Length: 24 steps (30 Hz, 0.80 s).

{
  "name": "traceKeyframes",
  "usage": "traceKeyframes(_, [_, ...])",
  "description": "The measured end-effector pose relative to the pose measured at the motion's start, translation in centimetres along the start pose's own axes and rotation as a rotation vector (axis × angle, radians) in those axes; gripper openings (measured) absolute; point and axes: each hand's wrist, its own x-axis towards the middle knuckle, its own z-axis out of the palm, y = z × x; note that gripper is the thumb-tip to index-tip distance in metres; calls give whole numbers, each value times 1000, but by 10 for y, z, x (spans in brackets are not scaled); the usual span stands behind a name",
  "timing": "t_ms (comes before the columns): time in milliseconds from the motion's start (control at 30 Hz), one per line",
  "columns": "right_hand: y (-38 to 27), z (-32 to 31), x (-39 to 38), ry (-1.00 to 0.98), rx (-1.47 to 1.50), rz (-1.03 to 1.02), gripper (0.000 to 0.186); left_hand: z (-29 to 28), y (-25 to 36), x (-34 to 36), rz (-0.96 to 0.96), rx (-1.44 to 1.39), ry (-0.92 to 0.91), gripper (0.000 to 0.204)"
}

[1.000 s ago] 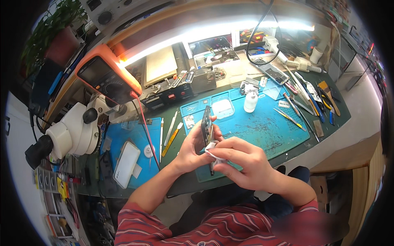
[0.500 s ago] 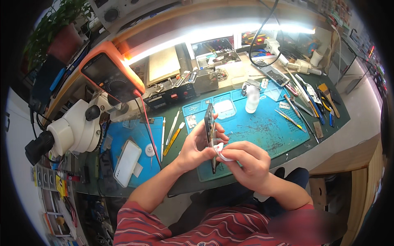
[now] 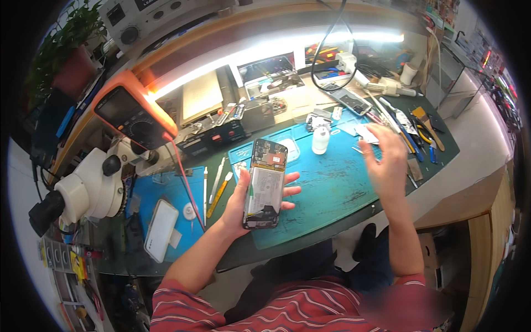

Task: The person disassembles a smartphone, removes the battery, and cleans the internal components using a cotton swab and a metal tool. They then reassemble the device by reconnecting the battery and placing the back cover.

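I see one white microscope (image 3: 83,185) at left, one orange meter (image 3: 134,113), and one white flat piece (image 3: 161,229) on the first of two blue mats (image 3: 191,229). Next, the left hand (image 3: 236,209) has its grip around one open phone (image 3: 266,188), above the second mat's left side. The phone's long side runs near to far, far end leaning right, insides facing the person. One white bottle (image 3: 320,141) stands farther right. Last, the right hand (image 3: 385,166) is blurry; I can't tell what its grip holds.

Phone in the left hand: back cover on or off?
Off. The phone faces up from the left hand with its battery and circuitry exposed.
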Motion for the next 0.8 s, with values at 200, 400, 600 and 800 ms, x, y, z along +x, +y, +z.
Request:
traceKeyframes(200, [-14,64,7,-128,219,-33,55,-4,-1,0,-181,-379,-116,80])
traceKeyframes(400, [-31,41,10,-141,298,-39,46,-7,-6,-1,-201,-406,-140,76])
traceKeyframes(600, [-92,-1,1,-255,329,-451,50,-4,-7,-7,-224,-385,-84,73])
traceKeyframes(800, [-115,3,-2,-311,207,-666,48,-1,-6,-8,-232,-446,-61,67])
